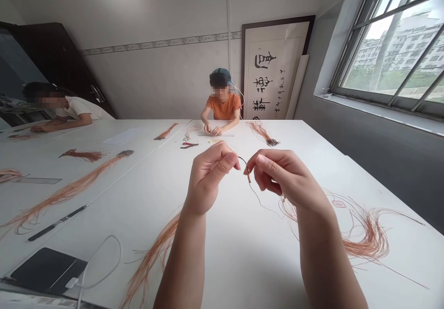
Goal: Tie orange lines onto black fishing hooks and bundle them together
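My left hand (210, 172) and my right hand (282, 175) are raised over the white table (243, 253), close together. Both pinch a thin dark wire (250, 183) that loops between their fingertips and trails down toward the table. Its tip by my right fingers looks copper-coloured. A bundle of copper wire strands (367, 239) lies on the table under and to the right of my right forearm. Another long bundle of copper strands (152, 258) runs along my left forearm.
A person in an orange shirt (224, 108) works at the table's far end, with red pliers (189, 145) and wire bundles (263, 133) nearby. Another person (65, 110) sits at the left table. More copper strands (69, 188), a ruler (57, 223) and a black device with white cable (48, 269) lie left.
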Motion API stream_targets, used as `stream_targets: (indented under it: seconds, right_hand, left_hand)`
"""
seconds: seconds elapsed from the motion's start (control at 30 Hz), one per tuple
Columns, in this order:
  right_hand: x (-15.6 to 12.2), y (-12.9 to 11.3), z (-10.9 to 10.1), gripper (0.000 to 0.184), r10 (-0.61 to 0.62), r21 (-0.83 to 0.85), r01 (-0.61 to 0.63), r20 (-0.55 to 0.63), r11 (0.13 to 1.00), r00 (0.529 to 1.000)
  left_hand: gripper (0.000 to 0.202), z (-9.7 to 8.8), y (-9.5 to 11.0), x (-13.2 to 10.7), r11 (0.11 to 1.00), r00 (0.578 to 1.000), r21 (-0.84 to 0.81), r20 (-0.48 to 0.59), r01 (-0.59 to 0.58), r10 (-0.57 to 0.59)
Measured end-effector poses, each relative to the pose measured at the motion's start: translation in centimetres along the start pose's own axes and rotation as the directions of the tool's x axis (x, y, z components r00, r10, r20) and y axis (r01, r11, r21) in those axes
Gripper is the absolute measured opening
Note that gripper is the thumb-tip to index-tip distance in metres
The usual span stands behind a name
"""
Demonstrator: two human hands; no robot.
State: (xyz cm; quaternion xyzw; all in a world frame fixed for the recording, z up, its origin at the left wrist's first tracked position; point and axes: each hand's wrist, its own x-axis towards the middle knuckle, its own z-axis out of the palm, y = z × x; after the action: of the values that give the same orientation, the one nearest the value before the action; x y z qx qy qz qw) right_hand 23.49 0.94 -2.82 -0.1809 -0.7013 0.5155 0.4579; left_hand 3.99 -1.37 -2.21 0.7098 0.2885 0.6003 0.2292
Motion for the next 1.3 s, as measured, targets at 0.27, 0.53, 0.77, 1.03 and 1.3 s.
stream_targets:
  seconds: [0.27, 0.53, 0.77, 1.03, 1.3]
  right_hand:
    - [0.2, 0.2, 1.9, 0.021, -0.055, 0.135, 0.047, 0.059, 0.99, 0.997]
    - [0.5, 0.7, 2.2, 0.021, -0.133, 0.033, 0.143, -0.205, 0.989, 0.97]
    - [0.3, 0.7, 2.3, 0.025, -0.152, -0.043, 0.147, -0.194, 0.988, 0.969]
    - [0.5, 0.9, 2.7, 0.024, -0.089, 0.06, 0.105, -0.219, 0.993, 0.972]
    - [1.1, 1.0, 2.8, 0.021, 0.112, 0.445, -0.058, -0.095, 0.894, 0.989]
  left_hand:
    - [0.032, 0.0, -1.4, 0.3, 0.99, 0.981, -0.023, -0.145, -0.137, 0.132]
    - [0.029, -0.1, -0.9, 0.5, 0.942, 0.914, 0.304, -0.325, -0.142, 0.243]
    - [0.011, 0.0, -0.5, 0.1, 0.996, 0.993, 0.017, -0.074, 0.089, -0.087]
    - [0.007, 0.8, -0.7, 0.4, 0.943, 0.987, -0.314, -0.071, 0.112, -0.141]
    - [0.009, 0.8, -0.4, 0.3, 0.913, 0.988, -0.382, -0.008, 0.139, -0.154]
